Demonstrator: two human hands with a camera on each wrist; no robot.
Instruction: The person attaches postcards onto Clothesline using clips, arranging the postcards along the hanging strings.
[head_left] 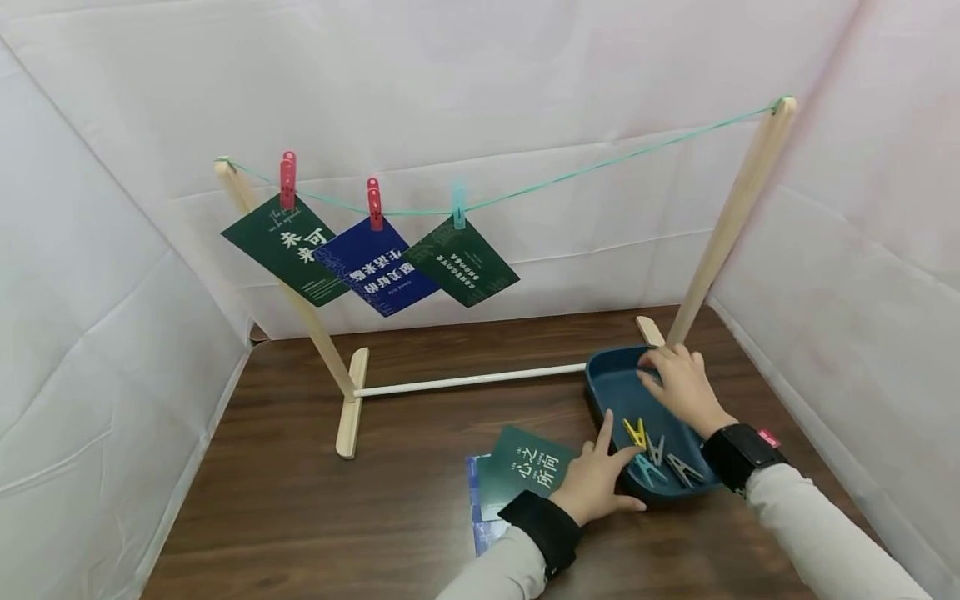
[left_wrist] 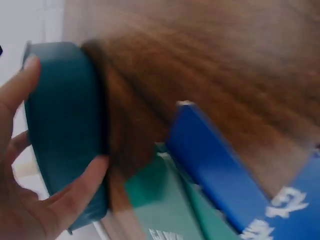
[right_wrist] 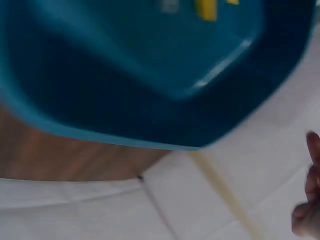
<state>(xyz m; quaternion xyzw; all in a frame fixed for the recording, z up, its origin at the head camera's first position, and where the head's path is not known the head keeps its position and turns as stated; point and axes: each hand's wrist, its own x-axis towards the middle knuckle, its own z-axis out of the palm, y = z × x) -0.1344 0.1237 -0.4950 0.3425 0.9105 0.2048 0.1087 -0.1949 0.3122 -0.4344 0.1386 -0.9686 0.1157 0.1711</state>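
A dark blue tray (head_left: 622, 383) with a raised wall sits on the table's right side. Inside lie several small clothespins: a yellow one (head_left: 635, 433), a light blue one (head_left: 648, 470) and grey ones (head_left: 682, 469). My left hand (head_left: 596, 483) spreads its fingers along the tray's near-left wall; in the left wrist view a fingertip (left_wrist: 32, 67) overlaps that wall. Over the far right part of the tray is my right hand (head_left: 682, 385), its fingers loosely bent and holding nothing. Beside my left hand, a green card (head_left: 517, 467) lies on blue cards (head_left: 474, 492).
A green string (head_left: 600, 167) runs between two wooden posts (head_left: 731, 217). Clothespins hold a green card (head_left: 281, 250), a blue card (head_left: 382, 275) and another green card (head_left: 465, 267) on its left half. A white rod (head_left: 465, 381) joins the post feet. White cloth (head_left: 480, 83) surrounds the table.
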